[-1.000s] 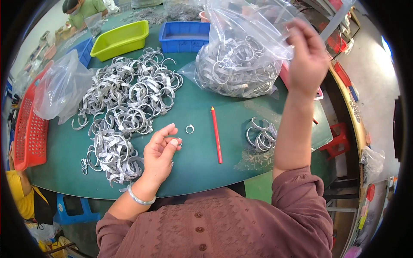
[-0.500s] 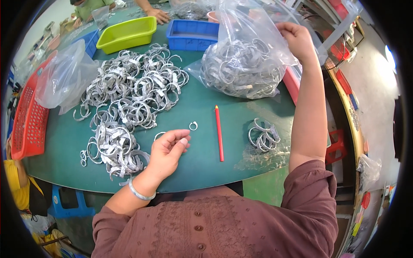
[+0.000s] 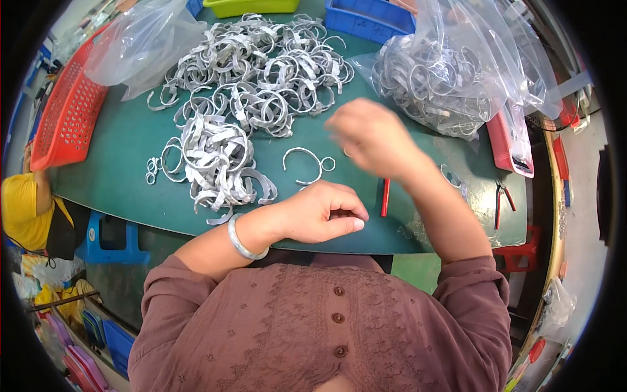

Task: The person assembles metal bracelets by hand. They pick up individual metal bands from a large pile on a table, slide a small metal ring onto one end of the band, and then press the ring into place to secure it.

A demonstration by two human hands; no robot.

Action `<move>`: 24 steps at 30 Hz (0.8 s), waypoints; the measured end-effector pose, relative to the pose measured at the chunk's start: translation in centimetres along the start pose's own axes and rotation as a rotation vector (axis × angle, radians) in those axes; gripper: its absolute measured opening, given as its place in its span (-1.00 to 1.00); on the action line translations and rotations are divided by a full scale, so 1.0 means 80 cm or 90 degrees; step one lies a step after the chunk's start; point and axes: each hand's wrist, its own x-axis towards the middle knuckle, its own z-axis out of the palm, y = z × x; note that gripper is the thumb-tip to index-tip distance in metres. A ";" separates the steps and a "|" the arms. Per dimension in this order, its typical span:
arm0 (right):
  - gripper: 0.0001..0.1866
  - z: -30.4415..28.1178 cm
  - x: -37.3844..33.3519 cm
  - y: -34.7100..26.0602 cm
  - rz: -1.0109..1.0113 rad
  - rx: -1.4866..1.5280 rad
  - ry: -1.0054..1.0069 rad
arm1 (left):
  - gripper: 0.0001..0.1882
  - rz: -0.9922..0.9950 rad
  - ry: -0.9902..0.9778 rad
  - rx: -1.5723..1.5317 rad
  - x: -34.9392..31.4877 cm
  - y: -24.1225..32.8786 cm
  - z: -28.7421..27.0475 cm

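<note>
Right hand (image 3: pixel 375 137) has moved from the plastic bag (image 3: pixel 431 88) to frame centre, partly covering the red pencil (image 3: pixel 385 199); blurred fingers, state indeterminable. Left hand (image 3: pixel 320 212): fingers curled, contents unclear.

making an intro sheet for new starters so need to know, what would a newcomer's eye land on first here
Probably the big tangled heap of pale grey, C-shaped bands, left of centre on the green table, and the bulging clear plastic bag of similar pieces at upper right. Next might come the bright red perforated basket at the far left, and the motion-blurred right hand near the middle.
</note>
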 end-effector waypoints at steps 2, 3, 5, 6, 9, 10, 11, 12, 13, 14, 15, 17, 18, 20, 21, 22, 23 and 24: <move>-0.91 0.034 -0.002 -0.005 0.024 0.016 -0.097 | -0.89 0.007 -0.020 0.004 0.001 -0.003 0.001; -0.91 0.046 0.000 -0.008 0.057 0.028 -0.113 | -0.89 0.008 -0.029 0.003 0.002 -0.002 0.000; -0.91 0.066 0.002 -0.010 0.098 0.037 -0.122 | -0.89 0.010 -0.040 0.005 0.002 -0.002 0.001; -0.91 0.073 0.004 -0.011 0.106 0.032 -0.116 | -0.89 0.013 -0.041 0.009 0.002 -0.001 0.001; -0.91 0.076 0.009 -0.008 0.132 0.030 -0.135 | -0.88 0.021 -0.027 0.024 0.003 -0.001 0.000; -0.90 0.076 0.011 -0.006 0.141 0.032 -0.148 | -0.88 0.022 -0.019 0.030 0.002 -0.002 0.000; -0.90 0.074 0.013 -0.002 0.147 0.051 -0.113 | -0.87 0.001 0.001 0.041 0.002 -0.003 0.000; -0.90 0.069 0.011 0.003 0.155 0.068 -0.078 | -0.87 -0.019 0.019 0.052 0.003 -0.003 0.001; -0.90 0.062 0.009 0.009 0.163 0.085 -0.043 | -0.86 -0.038 0.036 0.062 0.003 -0.004 0.002; -0.89 0.054 0.007 0.012 0.176 0.122 0.020 | -0.84 -0.130 0.050 0.032 0.004 -0.003 0.002; -0.89 0.041 0.007 0.009 0.254 0.164 0.031 | -0.82 -0.171 0.099 0.013 0.003 -0.008 0.004; -0.88 0.023 0.005 0.009 0.376 0.264 0.056 | -0.80 -0.257 0.200 -0.026 0.005 -0.007 0.005; -0.88 0.021 0.000 0.014 0.406 0.300 0.077 | -0.79 -0.293 0.227 -0.003 0.008 -0.009 0.002; -0.86 0.011 -0.009 0.016 0.429 0.310 0.103 | -0.74 -0.263 0.340 -0.166 0.009 -0.006 0.000; -0.86 0.010 -0.011 0.014 0.450 0.330 0.115 | -0.67 -0.238 0.372 -0.200 0.009 -0.006 -0.003; -0.85 0.009 -0.014 0.011 0.469 0.350 0.127 | -0.67 -0.195 0.428 -0.234 0.010 -0.005 -0.002; -0.85 0.008 -0.016 0.009 0.489 0.370 0.138 | -0.68 -0.147 0.449 -0.244 0.012 -0.009 -0.001; -0.85 0.008 -0.019 0.006 0.493 0.380 0.143 | -0.68 -0.099 0.470 -0.252 0.013 -0.012 -0.001</move>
